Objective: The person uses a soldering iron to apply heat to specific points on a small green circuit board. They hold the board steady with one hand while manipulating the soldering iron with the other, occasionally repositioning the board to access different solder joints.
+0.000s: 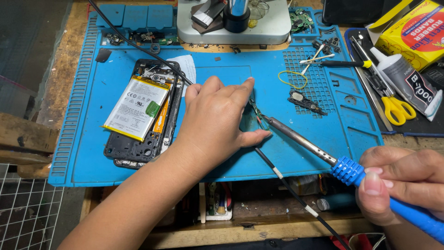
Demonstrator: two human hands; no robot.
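My left hand (pixel 217 115) rests on the blue work mat (pixel 286 148), pinching a small green circuit part (pixel 257 115) between forefinger and thumb. My right hand (pixel 407 183) grips the blue handle of a soldering iron (pixel 305 141); its metal tip touches the small part beside my left thumb. An opened phone (pixel 138 111) with a silver and yellow battery lies on the mat to the left of my left hand. A black cable (pixel 286 183) runs under my left hand and off the front edge.
A white microscope base (pixel 273 28) stands at the back. A yellow rubber band (pixel 292 78), cotton swabs, a small black part (pixel 307 102), yellow-handled scissors (pixel 395 109), a glue tube (pixel 411 83) and a yellow box (pixel 416 32) lie to the right.
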